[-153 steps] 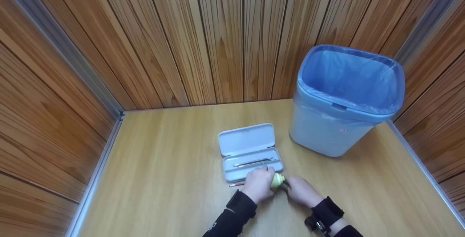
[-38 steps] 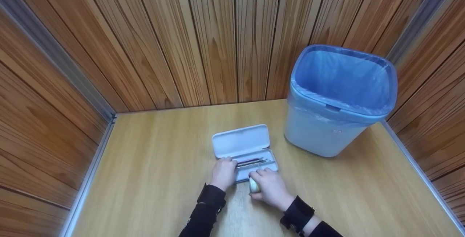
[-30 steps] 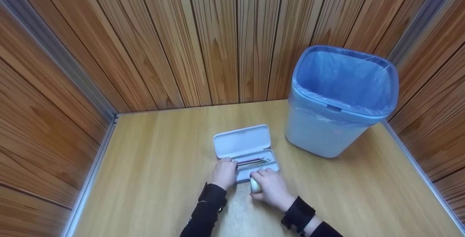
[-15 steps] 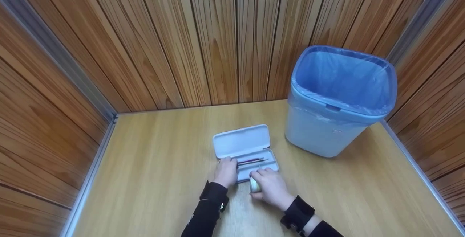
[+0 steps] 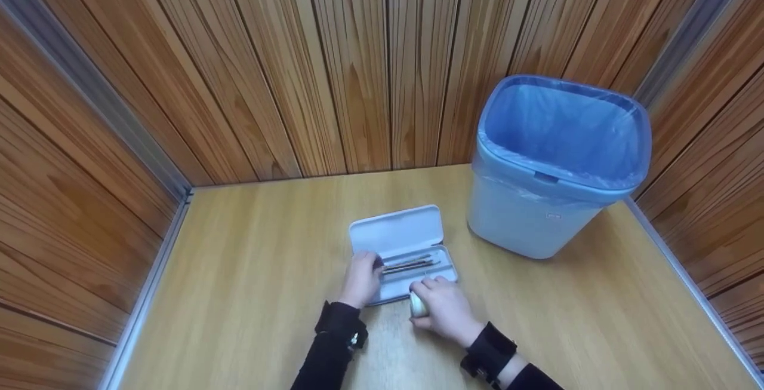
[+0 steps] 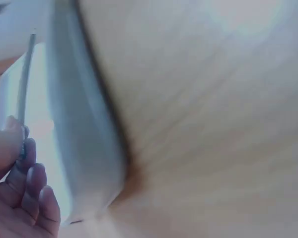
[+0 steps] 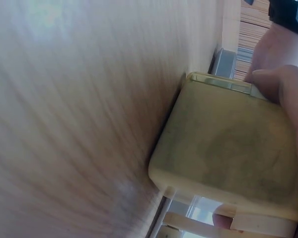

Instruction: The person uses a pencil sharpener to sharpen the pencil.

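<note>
An open pale pencil case (image 5: 397,230) lies on the table, its lid folded back. Several pencils (image 5: 409,266) lie side by side in its rear section. At their left end is my left hand (image 5: 361,276); in the left wrist view its thumb and fingertips pinch one slim pencil (image 6: 26,84) by the end, over the case. My right hand (image 5: 447,306) grips a pale yellow pencil sharpener (image 5: 418,304) just in front of the case. The right wrist view shows the sharpener's boxy, rounded body resting on the table, with rods and a plate at one end.
A blue-rimmed bin (image 5: 546,217) with a clear plastic liner stands at the right rear. Wooden panel walls (image 5: 358,67) enclose the back and sides of the wooden table (image 5: 250,258).
The sharpener has passed from my left hand to my right. The reddish pencil in front of the case has left that spot. Lately my left hand shifted slightly left; the right stayed put.
</note>
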`<state>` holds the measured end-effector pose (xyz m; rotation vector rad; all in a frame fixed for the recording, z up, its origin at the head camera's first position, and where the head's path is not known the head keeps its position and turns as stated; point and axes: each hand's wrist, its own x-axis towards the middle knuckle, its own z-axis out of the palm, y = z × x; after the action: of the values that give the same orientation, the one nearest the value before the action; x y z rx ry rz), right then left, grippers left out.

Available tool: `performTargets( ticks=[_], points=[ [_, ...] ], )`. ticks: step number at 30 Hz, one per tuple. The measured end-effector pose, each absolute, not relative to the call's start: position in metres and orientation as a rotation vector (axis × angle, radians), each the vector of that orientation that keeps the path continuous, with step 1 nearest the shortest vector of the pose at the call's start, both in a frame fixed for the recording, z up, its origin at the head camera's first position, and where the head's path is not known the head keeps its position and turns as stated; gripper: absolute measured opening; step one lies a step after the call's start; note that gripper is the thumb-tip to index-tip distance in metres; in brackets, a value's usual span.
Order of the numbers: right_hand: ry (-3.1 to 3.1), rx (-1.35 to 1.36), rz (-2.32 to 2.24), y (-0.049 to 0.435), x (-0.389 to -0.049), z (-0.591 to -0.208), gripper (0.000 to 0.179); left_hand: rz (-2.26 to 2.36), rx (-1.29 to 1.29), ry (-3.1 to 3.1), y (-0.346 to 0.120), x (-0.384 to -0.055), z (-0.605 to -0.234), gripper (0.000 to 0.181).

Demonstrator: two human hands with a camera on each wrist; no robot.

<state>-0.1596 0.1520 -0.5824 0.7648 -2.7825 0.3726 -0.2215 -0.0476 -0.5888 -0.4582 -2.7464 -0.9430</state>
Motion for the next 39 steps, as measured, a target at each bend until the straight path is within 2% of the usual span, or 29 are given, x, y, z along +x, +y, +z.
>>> performTargets(
  ticks=[9, 17, 24, 31, 39],
  points=[
    [-2.730, 0.786, 0.389, 0.152, -0.159, -0.583, 0.055, -1.115, -0.423, -2.676, -0.094, -0.193, -0.566, 0.006],
    [-2.784, 0.796, 0.388, 0.153, -0.161, -0.579, 0.056, -1.125, -0.374, -2.743, -0.122, -0.152, -0.568, 0.010],
    [-2.845, 0.841, 0.399, 0.153, -0.160, -0.574, 0.060, -1.124, -0.407, -2.782, -0.123, -0.134, -0.577, 0.009],
    [-2.874, 0.889, 0.413, 0.153, -0.160, -0.569, 0.065, -1.148, -0.426, -2.793, -0.113, -0.134, -0.581, 0.010],
    [-2.813, 0.907, 0.391, 0.153, -0.160, -0.569, 0.055, -1.136, -0.496, -2.749, -0.100, -0.134, -0.581, 0.008]
  ],
)
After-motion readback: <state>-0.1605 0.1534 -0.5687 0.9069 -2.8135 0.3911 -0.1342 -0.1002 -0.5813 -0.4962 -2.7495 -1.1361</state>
